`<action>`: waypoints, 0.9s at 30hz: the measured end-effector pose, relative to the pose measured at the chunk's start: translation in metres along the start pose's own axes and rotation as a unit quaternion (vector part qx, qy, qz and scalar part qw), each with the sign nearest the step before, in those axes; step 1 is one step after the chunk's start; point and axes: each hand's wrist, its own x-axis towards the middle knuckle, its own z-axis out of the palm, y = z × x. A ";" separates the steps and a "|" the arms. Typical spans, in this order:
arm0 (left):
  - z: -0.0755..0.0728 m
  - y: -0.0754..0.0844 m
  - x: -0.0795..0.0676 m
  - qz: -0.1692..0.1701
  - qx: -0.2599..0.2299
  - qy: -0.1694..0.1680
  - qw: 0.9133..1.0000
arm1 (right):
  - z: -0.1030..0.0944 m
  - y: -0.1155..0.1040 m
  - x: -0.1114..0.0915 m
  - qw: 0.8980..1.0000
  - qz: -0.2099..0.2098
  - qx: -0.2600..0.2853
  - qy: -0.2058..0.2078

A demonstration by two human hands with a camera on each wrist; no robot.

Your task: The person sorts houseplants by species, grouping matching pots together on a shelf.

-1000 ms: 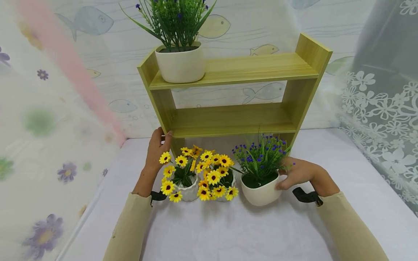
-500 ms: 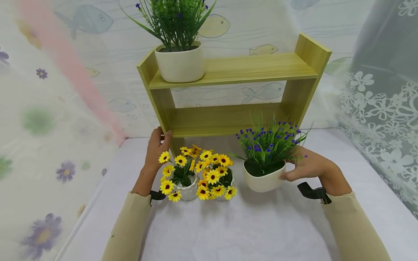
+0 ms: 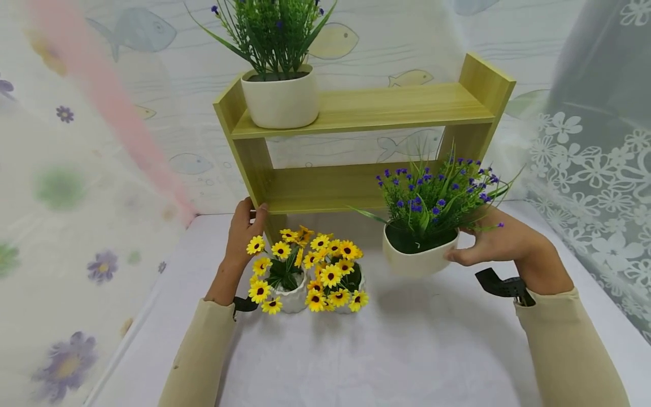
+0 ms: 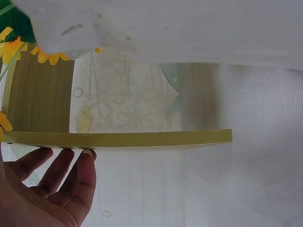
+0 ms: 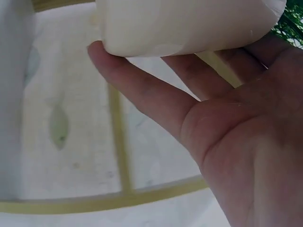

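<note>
My right hand (image 3: 500, 234) grips the right side of a white flowerpot (image 3: 421, 261) with green foliage and small purple flowers (image 3: 432, 192). The pot hangs tilted above the white table, in front of the shelf's right end. In the right wrist view, thumb and fingers lie along the pot's wall (image 5: 184, 28). My left hand (image 3: 243, 240) rests its fingertips against the outer left side of a wooden shelf (image 3: 320, 189). The left wrist view shows those fingertips (image 4: 85, 163) touching the edge of the side panel (image 4: 142, 139).
Two small white pots of yellow flowers (image 3: 292, 299) (image 3: 333, 277) stand on the table (image 3: 396, 362) before the shelf. A larger white pot of greenery (image 3: 282, 102) sits at the left of the top shelf. Patterned curtains (image 3: 66, 198) hang behind and at both sides.
My right hand has lifted the potted plant off the table, moving it up and slightly right. My left hand has stayed at the shelf's side.
</note>
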 end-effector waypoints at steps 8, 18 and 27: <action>0.000 -0.002 0.000 0.000 0.000 0.004 1.000 | -0.029 -0.045 0.022 0.999 -0.032 0.012 0.016; 0.002 -0.003 0.000 -0.002 -0.004 0.003 1.000 | -0.052 -0.077 0.052 0.991 -0.074 0.083 0.081; 0.002 -0.002 0.000 -0.001 -0.008 0.005 1.000 | -0.072 -0.104 0.083 0.980 -0.072 -0.120 0.142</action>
